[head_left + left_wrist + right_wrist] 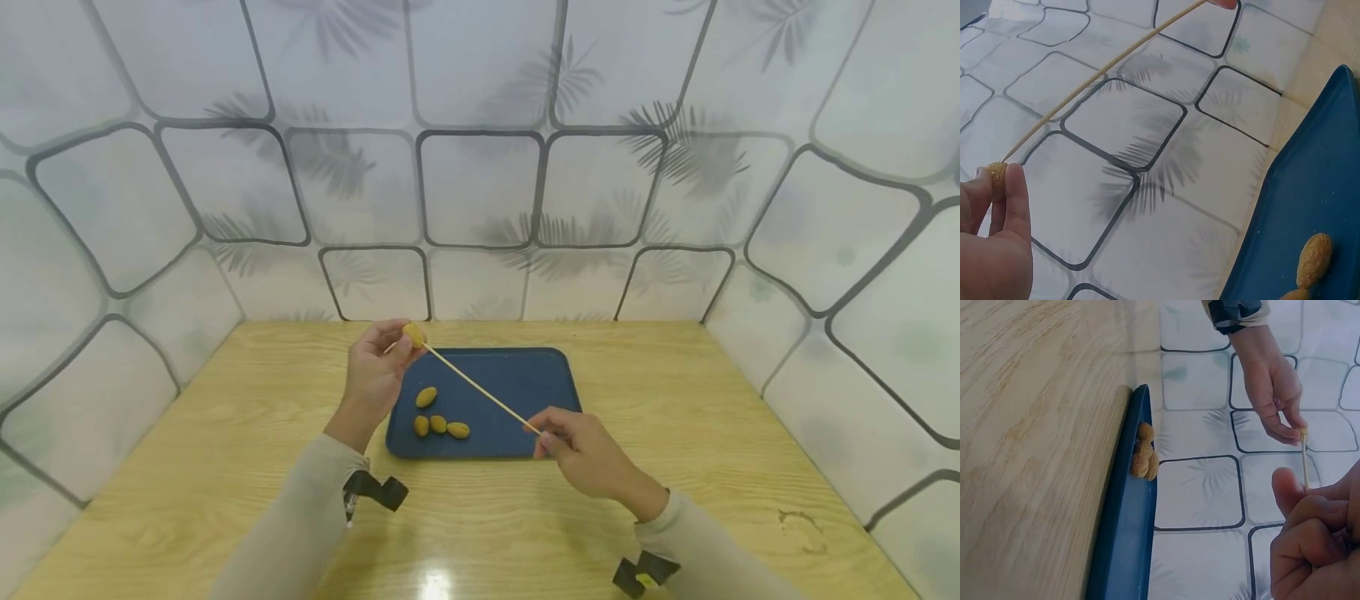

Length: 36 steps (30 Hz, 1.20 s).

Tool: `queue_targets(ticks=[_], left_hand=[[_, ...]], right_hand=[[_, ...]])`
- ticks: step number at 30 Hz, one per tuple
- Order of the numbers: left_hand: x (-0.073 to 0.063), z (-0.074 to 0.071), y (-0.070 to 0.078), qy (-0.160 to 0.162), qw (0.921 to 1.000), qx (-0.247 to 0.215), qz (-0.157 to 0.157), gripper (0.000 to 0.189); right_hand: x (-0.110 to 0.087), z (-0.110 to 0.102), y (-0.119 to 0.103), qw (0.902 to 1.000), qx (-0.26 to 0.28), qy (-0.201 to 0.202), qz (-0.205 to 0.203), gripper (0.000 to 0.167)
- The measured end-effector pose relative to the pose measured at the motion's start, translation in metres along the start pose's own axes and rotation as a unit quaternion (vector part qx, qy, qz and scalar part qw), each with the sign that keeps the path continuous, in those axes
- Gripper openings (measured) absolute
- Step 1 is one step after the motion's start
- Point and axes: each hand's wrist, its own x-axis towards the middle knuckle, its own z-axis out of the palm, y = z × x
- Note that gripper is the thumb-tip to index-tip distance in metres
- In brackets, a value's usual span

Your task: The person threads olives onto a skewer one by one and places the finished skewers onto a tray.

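My left hand (373, 371) pinches a small oval, brown, wrinkled piece (998, 179) between thumb and fingers, raised over the tray's back left. A thin bamboo skewer (480, 388) slants from this piece down to my right hand (588, 454), its tip at the piece in the left wrist view. My right hand grips the skewer near its lower end, thumb against curled fingers. Below, several similar oval pieces (426, 397) lie in the left part of a dark blue tray (517, 383). Three of them sit in a row near its front edge.
The tray rests on a light wood-grain table (480, 517). Patterned white walls (480, 192) with dark outlines and leaf prints rise at the back and on both sides. Dark straps (375, 490) are on both wrists, over light sleeves (300, 508).
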Motion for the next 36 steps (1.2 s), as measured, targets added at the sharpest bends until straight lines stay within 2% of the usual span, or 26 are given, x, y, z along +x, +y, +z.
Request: queue_targets(ticks=[3, 9, 15, 18, 21, 24, 26, 30, 36], left_hand=[[-0.001, 0.0, -0.001, -0.006, 0.9998, 0.014, 0.011, 0.03], [-0.003, 0.002, -0.003, 0.001, 0.9993, 0.033, 0.016, 0.039], [-0.003, 0.002, -0.004, 0.004, 0.9996, 0.028, 0.006, 0.038], [-0.003, 0.002, -0.003, 0.011, 0.9995, 0.027, -0.009, 0.038], [-0.001, 0.001, 0.0, 0.038, 0.999, -0.006, -0.024, 0.031], [0.003, 0.0, 0.004, 0.076, 0.994, -0.075, -0.023, 0.022], [0.005, -0.002, 0.006, 0.084, 0.9893, -0.119, -0.014, 0.016], [0.004, -0.005, 0.007, 0.053, 0.9894, -0.135, -0.004, 0.009], [0.002, -0.003, 0.007, 0.022, 0.9944, -0.104, 0.004, 0.013]], right_hand=[[0.0, -0.001, -0.003, 0.9999, -0.006, -0.001, 0.012, 0.019], [-0.001, -0.001, -0.01, 0.9999, -0.009, 0.004, 0.011, 0.019], [0.0, 0.002, -0.012, 0.9997, -0.007, 0.01, 0.022, 0.019], [0.001, 0.004, -0.011, 0.9997, -0.012, 0.018, 0.009, 0.018], [0.003, 0.006, -0.01, 0.9993, -0.022, 0.026, -0.015, 0.017], [0.001, 0.005, -0.01, 0.999, -0.025, 0.031, -0.021, 0.016], [0.0, 0.003, -0.01, 0.9991, -0.024, 0.032, -0.017, 0.017], [-0.002, 0.003, -0.011, 0.9991, -0.022, 0.032, -0.013, 0.017], [0.001, 0.004, -0.014, 0.9989, -0.016, 0.031, -0.031, 0.017]])
